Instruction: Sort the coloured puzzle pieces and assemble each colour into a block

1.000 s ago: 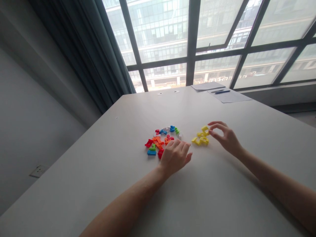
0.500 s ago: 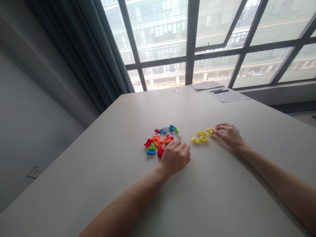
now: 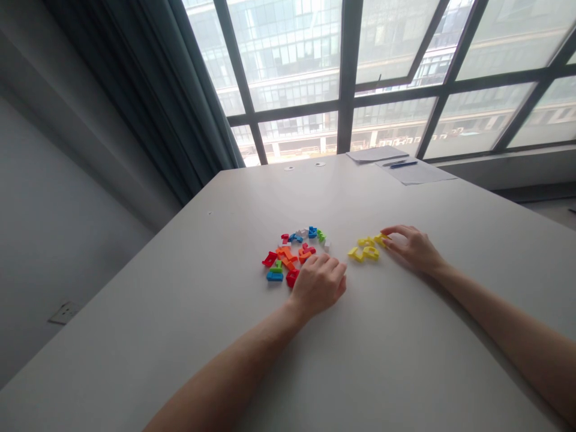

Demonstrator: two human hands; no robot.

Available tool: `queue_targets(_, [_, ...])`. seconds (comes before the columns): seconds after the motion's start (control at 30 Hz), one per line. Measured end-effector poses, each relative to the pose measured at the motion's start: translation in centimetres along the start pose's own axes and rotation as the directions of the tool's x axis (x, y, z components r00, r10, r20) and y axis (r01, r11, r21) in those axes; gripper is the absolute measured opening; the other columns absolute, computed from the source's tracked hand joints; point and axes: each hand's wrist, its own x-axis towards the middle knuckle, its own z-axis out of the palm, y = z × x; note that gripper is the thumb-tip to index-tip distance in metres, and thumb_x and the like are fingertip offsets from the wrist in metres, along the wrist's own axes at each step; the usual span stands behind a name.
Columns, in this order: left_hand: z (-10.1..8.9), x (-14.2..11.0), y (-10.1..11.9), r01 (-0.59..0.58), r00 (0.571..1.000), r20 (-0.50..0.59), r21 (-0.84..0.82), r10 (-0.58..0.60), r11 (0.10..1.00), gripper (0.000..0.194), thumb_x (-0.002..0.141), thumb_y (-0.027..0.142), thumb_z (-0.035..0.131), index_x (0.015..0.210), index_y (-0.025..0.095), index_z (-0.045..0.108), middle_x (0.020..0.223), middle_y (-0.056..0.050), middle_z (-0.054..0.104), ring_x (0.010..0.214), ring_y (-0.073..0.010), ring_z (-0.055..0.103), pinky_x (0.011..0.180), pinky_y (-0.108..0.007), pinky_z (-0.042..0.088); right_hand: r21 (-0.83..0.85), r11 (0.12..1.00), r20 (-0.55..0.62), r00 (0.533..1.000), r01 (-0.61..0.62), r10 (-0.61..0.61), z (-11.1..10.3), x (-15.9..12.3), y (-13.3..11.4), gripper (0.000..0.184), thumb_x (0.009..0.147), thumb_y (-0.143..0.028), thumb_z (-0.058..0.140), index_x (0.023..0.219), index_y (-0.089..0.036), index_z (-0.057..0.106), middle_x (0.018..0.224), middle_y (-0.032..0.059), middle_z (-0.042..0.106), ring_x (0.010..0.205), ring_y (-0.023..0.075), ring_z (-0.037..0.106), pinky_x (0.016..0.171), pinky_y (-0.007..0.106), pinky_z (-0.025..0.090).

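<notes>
My left hand (image 3: 320,281) rests on the table with its fingers curled under, next to the mixed pile; its fingertips and anything in them are hidden. Just left of it lies a red plastic piece (image 3: 292,277), partly covered by the hand. My right hand (image 3: 413,247) reaches in from the right, its thumb and forefinger closed around the edge of a yellow plastic piece (image 3: 380,240). That piece lies at the right end of a small group of yellow pieces (image 3: 371,253) on the table.
Red, orange, blue, green and white plastic pieces (image 3: 287,258) lie in a loose pile left of the yellow ones. Paper sheets (image 3: 423,173) and a blue pen (image 3: 404,164) are at the far edge of the white table (image 3: 180,312), before the window.
My right hand has moved slightly left, and its fingers have come over the rightmost yellow piece, which sits a little closer to the others. My left hand has stayed in place.
</notes>
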Motion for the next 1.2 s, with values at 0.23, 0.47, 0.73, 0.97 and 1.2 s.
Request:
queue_targets(0.23, [0.0,0.0,0.0,0.006,1.000,0.002,-0.005,-0.006,1.000,0.010,0.088,0.021,0.052,0.094,0.018,0.060,0.087,-0.005,0.066,0.086,-0.0222,0.059,0.077,-0.037,0.047,0.026,0.997,-0.051,0.996,0.075,-0.073,0.2,-0.2,-0.5,0.021,0.085,-0.041,0.056,0.096,-0.028,0.069,0.097,0.0044,0.075,0.094,0.0269,0.068,0.089,0.046,0.049])
queue_targets(0.47, [0.1,0.0,0.0,0.013,1.000,0.002,-0.019,-0.013,1.000,0.010,0.088,0.021,0.053,0.096,0.019,0.059,0.087,-0.005,0.066,0.088,-0.0223,0.059,0.078,-0.037,0.047,-0.063,0.976,-0.042,0.976,0.211,-0.213,1.0,-0.4,-1.4,0.019,0.089,-0.030,0.052,0.099,-0.027,0.068,0.098,0.0035,0.075,0.095,0.0256,0.067,0.093,0.047,0.040])
queue_targets(0.73, [0.1,0.0,0.0,0.004,1.000,-0.006,-0.010,-0.004,1.000,0.011,0.088,0.020,0.052,0.096,0.018,0.060,0.086,-0.005,0.066,0.087,-0.0222,0.059,0.078,-0.037,0.046,0.043,0.977,0.006,0.978,0.209,-0.209,0.8,-0.4,-2.2,0.024,0.089,-0.029,0.050,0.108,-0.026,0.063,0.104,0.0032,0.075,0.097,0.0246,0.069,0.092,0.046,0.045])
queue_targets(0.97, [0.1,0.0,0.0,0.008,1.000,0.004,-0.016,-0.007,1.000,0.011,0.087,0.018,0.052,0.096,0.018,0.059,0.085,-0.005,0.065,0.086,-0.0221,0.058,0.077,-0.037,0.046,0.123,0.983,0.000,0.991,0.134,-0.135,0.6,-0.3,-2.0,0.027,0.086,-0.035,0.053,0.110,-0.026,0.062,0.097,0.0036,0.075,0.092,0.0251,0.070,0.087,0.044,0.053])
queue_targets(1.2, [0.1,0.0,0.0,0.006,1.000,-0.007,-0.012,-0.006,1.000,0.011,0.088,0.019,0.052,0.094,0.018,0.060,0.086,-0.005,0.066,0.086,-0.0221,0.059,0.077,-0.037,0.047,0.130,0.973,-0.027,0.981,0.193,-0.191,0.2,-0.3,-2.2,0.021,0.088,-0.037,0.055,0.102,-0.025,0.064,0.104,0.0070,0.072,0.099,0.0259,0.067,0.091,0.046,0.049])
